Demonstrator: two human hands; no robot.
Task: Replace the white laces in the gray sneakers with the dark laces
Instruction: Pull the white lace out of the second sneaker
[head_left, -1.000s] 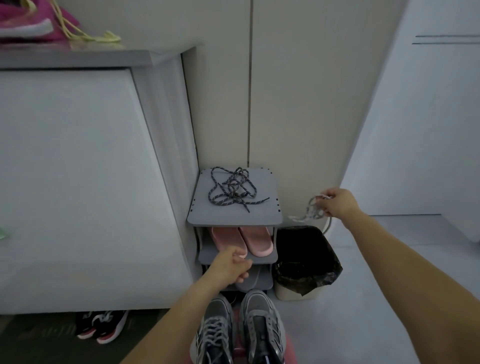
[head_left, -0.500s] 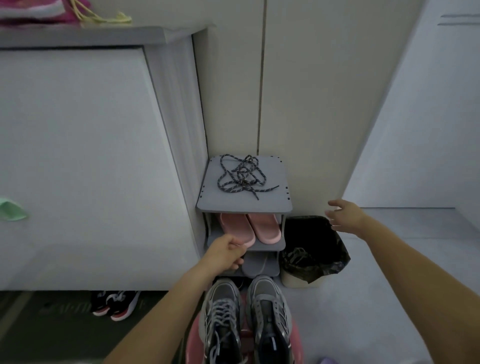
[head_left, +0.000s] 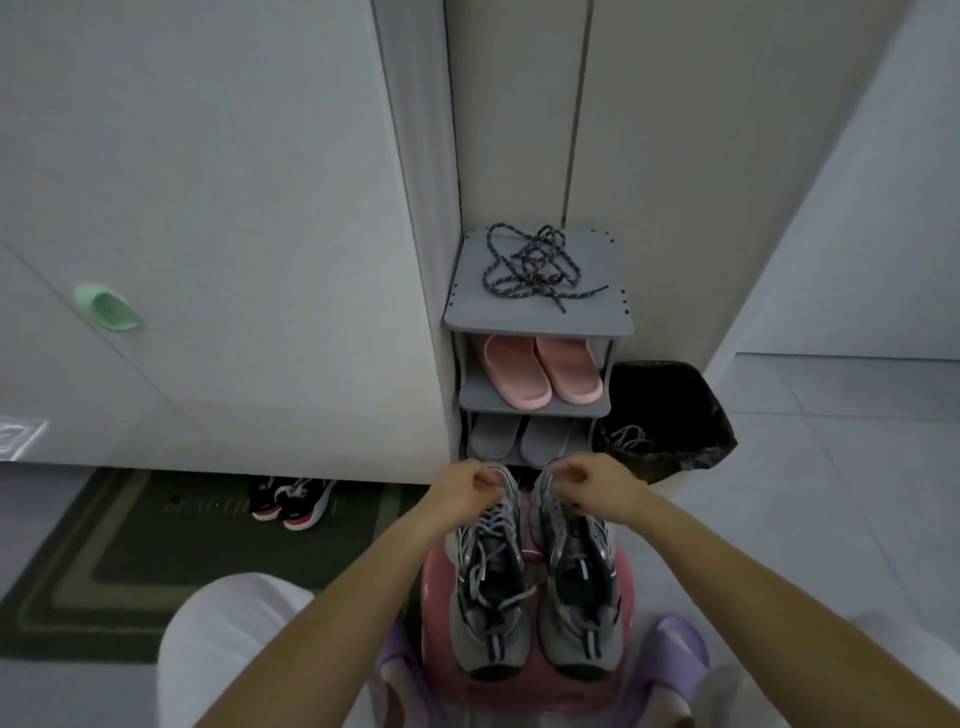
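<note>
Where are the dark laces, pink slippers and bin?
dark laces (head_left: 532, 270), head view, middle of the tangle.
pink slippers (head_left: 511, 366), head view, left slipper's upper.
bin (head_left: 670, 387), head view, bag-lined inner wall.

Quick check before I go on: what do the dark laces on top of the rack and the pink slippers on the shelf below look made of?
Dark laces: round braided cord, probably synthetic, matte; pale flecks repeat along the weave.
Pink slippers: seemingly moulded foam or soft rubber; smooth, seamless, one-piece surface with a faint sheen.

Gray sneakers (head_left: 493, 639) stand paired; dark laces (head_left: 535, 267) lie tangled.
</note>
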